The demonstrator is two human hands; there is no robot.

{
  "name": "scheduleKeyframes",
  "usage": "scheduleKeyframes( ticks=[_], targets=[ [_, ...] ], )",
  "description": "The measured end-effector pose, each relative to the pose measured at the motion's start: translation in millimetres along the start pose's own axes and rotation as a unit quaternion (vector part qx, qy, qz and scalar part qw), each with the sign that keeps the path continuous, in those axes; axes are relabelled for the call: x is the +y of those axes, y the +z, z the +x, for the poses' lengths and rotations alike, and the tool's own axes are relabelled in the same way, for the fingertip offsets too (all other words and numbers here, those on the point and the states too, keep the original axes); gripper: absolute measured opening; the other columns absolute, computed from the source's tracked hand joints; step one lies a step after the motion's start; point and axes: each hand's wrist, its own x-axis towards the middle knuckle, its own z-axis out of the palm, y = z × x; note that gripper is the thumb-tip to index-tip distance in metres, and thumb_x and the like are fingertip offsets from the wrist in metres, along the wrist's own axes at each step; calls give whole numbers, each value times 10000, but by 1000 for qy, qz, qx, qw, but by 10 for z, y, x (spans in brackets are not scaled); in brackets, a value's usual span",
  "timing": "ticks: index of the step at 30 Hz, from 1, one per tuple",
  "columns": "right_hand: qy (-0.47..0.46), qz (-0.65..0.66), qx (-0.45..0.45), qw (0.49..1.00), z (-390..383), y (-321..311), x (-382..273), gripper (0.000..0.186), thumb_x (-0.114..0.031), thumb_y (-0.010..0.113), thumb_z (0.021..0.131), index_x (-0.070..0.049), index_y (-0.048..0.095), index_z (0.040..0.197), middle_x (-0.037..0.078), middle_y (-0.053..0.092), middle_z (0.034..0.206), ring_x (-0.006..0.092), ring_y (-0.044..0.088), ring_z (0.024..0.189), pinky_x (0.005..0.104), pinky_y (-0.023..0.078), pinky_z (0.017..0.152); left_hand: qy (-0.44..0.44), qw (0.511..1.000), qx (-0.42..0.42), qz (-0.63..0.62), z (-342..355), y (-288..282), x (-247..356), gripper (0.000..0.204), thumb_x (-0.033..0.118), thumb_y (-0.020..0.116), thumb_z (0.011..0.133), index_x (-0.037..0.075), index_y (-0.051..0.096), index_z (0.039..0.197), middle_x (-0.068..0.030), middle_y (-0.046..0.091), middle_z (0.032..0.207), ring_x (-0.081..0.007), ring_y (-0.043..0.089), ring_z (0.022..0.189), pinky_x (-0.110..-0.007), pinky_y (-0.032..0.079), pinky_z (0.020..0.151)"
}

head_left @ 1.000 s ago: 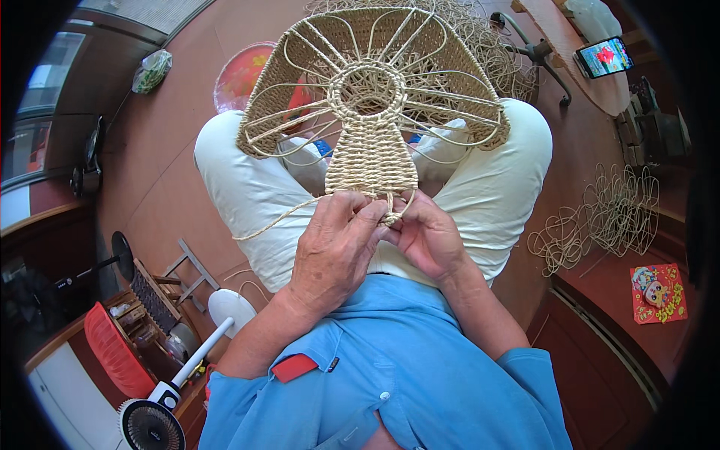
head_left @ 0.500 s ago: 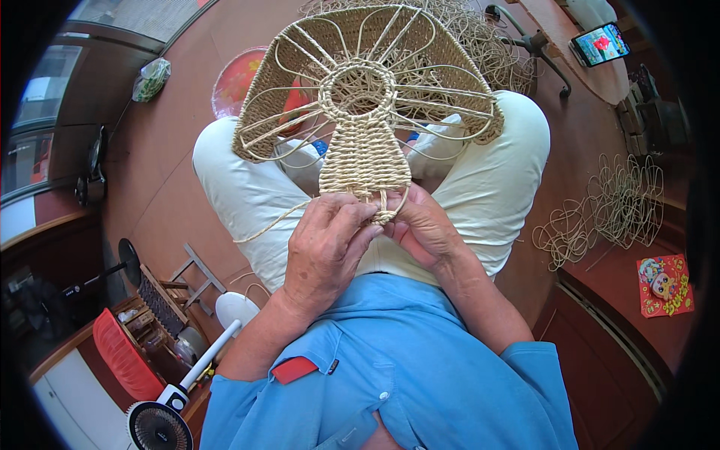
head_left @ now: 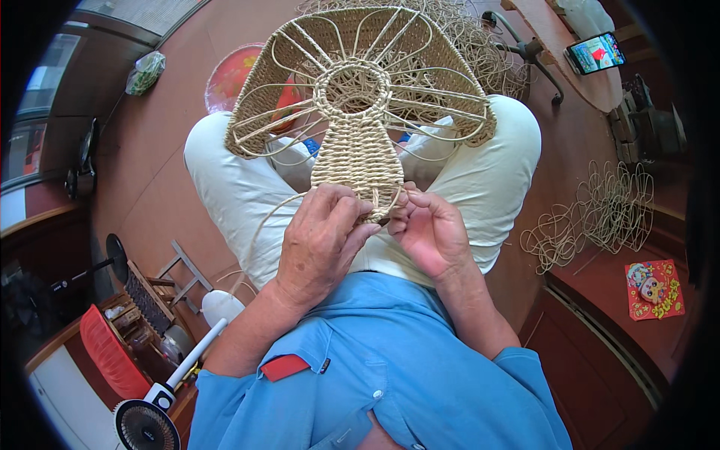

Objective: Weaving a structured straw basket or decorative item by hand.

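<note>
A pale woven straw piece (head_left: 358, 156) rests across my lap, with a round braided ring (head_left: 352, 90) and a fan of looped cords spreading to a curved, tightly woven rim (head_left: 259, 94). My left hand (head_left: 319, 244) is closed on the lower end of its woven panel, fingers over the front. At the panel's lower right edge my right hand (head_left: 433, 232) pinches a straw cord (head_left: 398, 196), palm partly turned up. A loose length of cord (head_left: 264, 217) trails from the left of the panel over my thigh.
Beyond the piece lies a big heap of straw cord (head_left: 495, 75). More coils (head_left: 600, 217) lie at the right, near a red printed card (head_left: 655, 289). A phone (head_left: 596, 53) stands at the upper right. At the lower left are a fan (head_left: 146, 429) and a red basket (head_left: 112, 352).
My right hand has come out from beneath the panel's lower end to its right edge, now pinching the cord. My left hand keeps its grip. The whole view has shifted slightly.
</note>
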Motion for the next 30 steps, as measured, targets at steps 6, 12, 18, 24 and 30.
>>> scheduleKeyframes(
  ticks=[6, 12, 18, 24, 30],
  targets=[
    [-65, -192, 98, 974, -89, 116, -26, 171, -136, 671, 1029, -135, 572, 1169, 55, 712, 1109, 164, 689, 998, 348, 582, 919, 25, 1000, 4, 7, 127, -39, 0, 416, 236, 850, 823, 122, 700, 1194, -71, 630, 919, -261, 644, 810, -396, 530, 694],
    [-106, -227, 85, 964, -114, 283, -80, 171, -110, 658, 1028, -147, 565, 1167, 57, 712, 1114, 166, 698, 976, 348, 593, 911, 4, 997, -67, 25, 201, -130, 102, 381, 271, 803, 876, 140, 696, 1217, -78, 584, 898, -272, 640, 786, -402, 523, 668],
    [-68, -216, 70, 971, -86, 313, -107, 186, -69, 682, 998, -125, 549, 1116, 35, 679, 1085, 182, 695, 994, 369, 597, 910, -34, 996, -81, -4, 256, -169, 145, 321, 219, 809, 861, 123, 703, 1148, -83, 591, 918, -286, 664, 823, -407, 531, 698],
    [-105, -271, 88, 953, -126, 335, -89, 206, -59, 668, 1004, -123, 543, 1154, 50, 692, 1096, 188, 717, 966, 366, 617, 895, -87, 990, -81, -77, 243, -148, 119, 238, 169, 790, 844, 84, 675, 1035, -100, 592, 959, -308, 659, 867, -441, 530, 736],
    [-188, -329, 91, 921, -189, 377, -27, 245, -40, 720, 965, -66, 565, 1153, 65, 664, 1039, 167, 703, 935, 313, 597, 862, -92, 992, -37, -83, 183, -80, 131, 212, 154, 801, 826, 95, 679, 990, -88, 577, 933, -303, 646, 856, -438, 515, 726]
  ],
)
